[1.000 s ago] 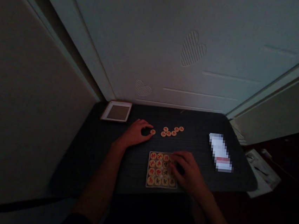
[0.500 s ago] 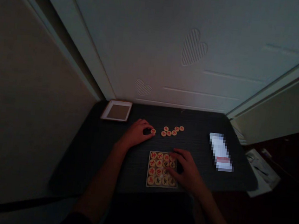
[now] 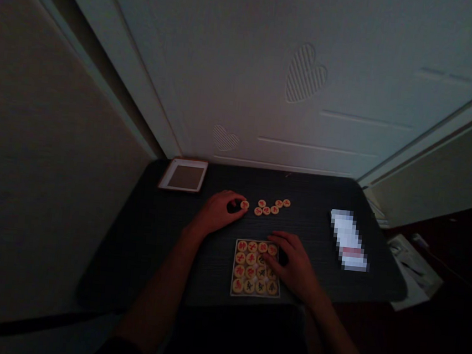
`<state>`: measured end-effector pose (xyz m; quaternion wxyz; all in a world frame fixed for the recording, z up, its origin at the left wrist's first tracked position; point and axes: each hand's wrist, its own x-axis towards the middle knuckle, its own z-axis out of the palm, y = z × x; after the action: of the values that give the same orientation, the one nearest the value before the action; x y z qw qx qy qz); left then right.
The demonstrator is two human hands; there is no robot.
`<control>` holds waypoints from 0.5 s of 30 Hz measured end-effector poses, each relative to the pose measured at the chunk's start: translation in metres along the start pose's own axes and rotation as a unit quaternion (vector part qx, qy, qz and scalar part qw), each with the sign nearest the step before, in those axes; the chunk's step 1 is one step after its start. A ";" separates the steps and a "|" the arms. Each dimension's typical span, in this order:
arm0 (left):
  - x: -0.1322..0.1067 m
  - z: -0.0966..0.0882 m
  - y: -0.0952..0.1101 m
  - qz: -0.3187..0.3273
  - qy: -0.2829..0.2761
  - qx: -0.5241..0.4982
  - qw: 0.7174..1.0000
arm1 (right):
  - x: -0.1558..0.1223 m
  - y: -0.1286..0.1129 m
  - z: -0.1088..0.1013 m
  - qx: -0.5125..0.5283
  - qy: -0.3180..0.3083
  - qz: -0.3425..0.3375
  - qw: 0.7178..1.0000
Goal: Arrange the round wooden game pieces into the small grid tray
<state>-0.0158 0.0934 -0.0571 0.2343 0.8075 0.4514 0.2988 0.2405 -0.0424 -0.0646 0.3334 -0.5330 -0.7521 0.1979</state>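
Observation:
Between the thumb and fingertips of my left hand point(image 3: 222, 212) is a round Chinese chess piece point(image 3: 245, 205) with a red character, at the table's surface. Just right of it lies a loose group of several red-marked pieces point(image 3: 266, 210). Closer to me, a shallow square box point(image 3: 234, 266) holds rows of pieces, some with red and some with dark characters. My right hand point(image 3: 292, 260) rests over the box's right side, thumb and fingers apart, covering a few pieces. Nothing shows in its grasp.
A dark table point(image 3: 142, 240) stands against a pale panel with raised hearts point(image 3: 307, 73). A light-rimmed tray or lid point(image 3: 162, 183) lies at the back left. A phone with a blurred screen point(image 3: 347, 240) lies on the right. White papers point(image 3: 414, 277) are beyond the right edge.
My left hand has shifted slightly right and away from me with its piece, nearer the loose group. My right hand has pulled a little off the box, uncovering a piece in the top right corner.

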 end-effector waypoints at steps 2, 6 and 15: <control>0.000 0.003 0.005 -0.017 -0.007 -0.019 1.000 | 0.003 0.000 -0.003 0.009 0.008 -0.001 1.000; 0.000 0.010 0.015 -0.028 -0.023 -0.064 0.997 | 0.024 0.006 -0.009 0.020 0.037 -0.004 0.999; 0.001 0.024 0.023 -0.044 -0.047 -0.150 0.987 | 0.071 0.013 -0.010 0.070 0.047 -0.007 0.996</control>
<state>0.0148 0.0810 -0.0587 0.3868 0.7554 0.4253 0.3144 0.2415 0.0281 -0.0455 0.4060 -0.5116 -0.7240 0.2220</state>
